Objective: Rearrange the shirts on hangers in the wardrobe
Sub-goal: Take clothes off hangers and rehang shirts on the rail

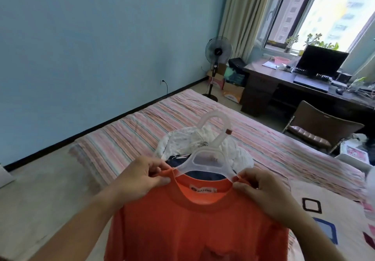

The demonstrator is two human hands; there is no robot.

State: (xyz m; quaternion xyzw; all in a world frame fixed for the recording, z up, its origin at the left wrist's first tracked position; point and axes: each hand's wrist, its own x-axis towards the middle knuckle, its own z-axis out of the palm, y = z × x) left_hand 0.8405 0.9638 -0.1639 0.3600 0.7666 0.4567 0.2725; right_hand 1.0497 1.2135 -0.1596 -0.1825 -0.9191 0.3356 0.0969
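An orange shirt (194, 226) hangs near the camera on a translucent white hanger (207, 160), held up over a bed with a striped cover (129, 131). The left hand (140, 177) pinches the collar at the left shoulder, its fingers (160, 179) closed on the cloth and the hanger arm. The right hand (263, 191) does the same at the right shoulder, fingers closed on the collar edge. Just behind the hanger lie a dark blue garment (205, 174) and a white garment (182, 143) on the bed. Farther off, a standing fan (218, 51) stands by the blue wall. At far right, a desk (284, 76) under the window carries a dark monitor (322, 61), with a brown chair (318, 128) before it. A patterned quilt (332, 210) lies at near right.
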